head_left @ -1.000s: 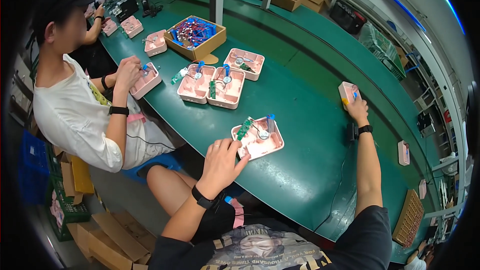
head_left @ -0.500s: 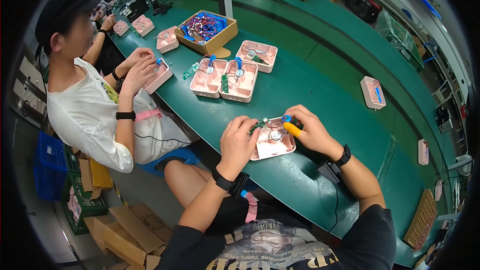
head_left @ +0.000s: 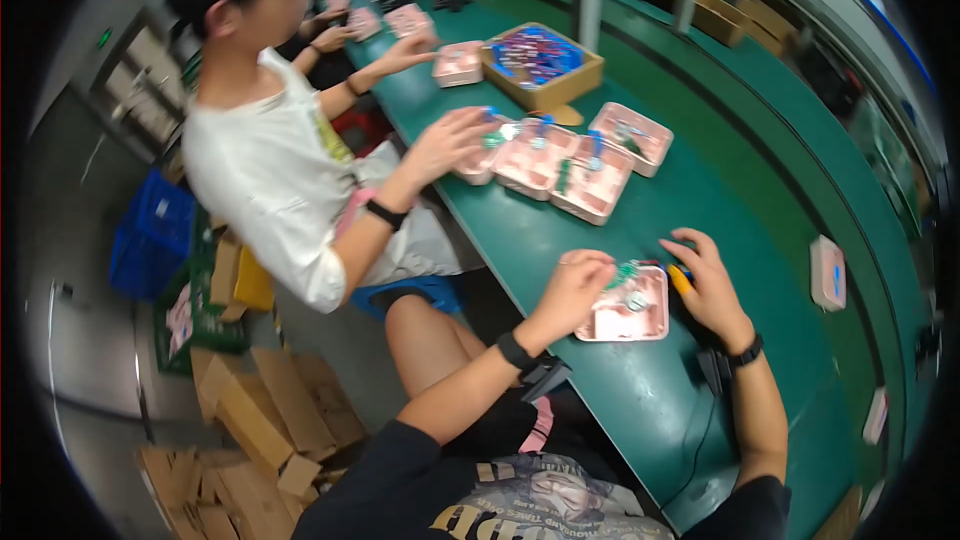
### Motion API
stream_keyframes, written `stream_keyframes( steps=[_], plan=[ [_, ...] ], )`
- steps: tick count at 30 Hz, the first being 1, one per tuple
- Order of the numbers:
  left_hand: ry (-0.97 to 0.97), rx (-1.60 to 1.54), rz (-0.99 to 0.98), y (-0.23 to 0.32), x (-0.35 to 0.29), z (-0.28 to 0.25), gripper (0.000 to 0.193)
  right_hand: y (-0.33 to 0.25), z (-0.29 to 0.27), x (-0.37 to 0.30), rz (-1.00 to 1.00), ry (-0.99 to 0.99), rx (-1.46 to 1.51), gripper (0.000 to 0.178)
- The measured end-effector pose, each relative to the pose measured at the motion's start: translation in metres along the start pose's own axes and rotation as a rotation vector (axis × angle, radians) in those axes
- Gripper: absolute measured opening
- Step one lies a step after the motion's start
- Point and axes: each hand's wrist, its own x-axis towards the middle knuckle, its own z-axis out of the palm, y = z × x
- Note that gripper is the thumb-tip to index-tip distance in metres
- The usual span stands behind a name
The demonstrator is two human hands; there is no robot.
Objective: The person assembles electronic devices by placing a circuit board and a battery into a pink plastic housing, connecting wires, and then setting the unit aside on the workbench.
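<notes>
Obscuring a green board's [head_left: 628,272] end, left hand [head_left: 572,292] bunched, grip unclear, right hand [head_left: 712,285] open and empty beside pink case [head_left: 612,326]

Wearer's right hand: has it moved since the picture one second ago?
Yes. Judged against the green table, the right hand has moved leftward and toward the wearer, from the farther pink case to beside the nearer pink case.

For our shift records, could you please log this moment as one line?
Left hand: at green board | Right hand: yellow thumb cover, right of pink tray | Grips: unclear | Beyond: cardboard box
</notes>
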Motion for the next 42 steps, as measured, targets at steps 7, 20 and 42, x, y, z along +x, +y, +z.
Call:
stream_keyframes(
  steps=[7,20,42],
  plan=[
    [-0.126,0.042,0.025,0.0,0.007,-0.015,0.027,-0.023,0.013,0.016,-0.286,-0.092,0.09,0.039],
    [-0.123,-0.042,-0.095,0.019,-0.009,-0.029,0.036,-0.023,0.021,0.018,-0.241,-0.058,0.052,0.032],
    [-0.155,0.1,-0.013,0.014,-0.025,-0.037,0.06,-0.028,0.027,0.016,0.006,0.012,0.326,0.022]
  ],
)
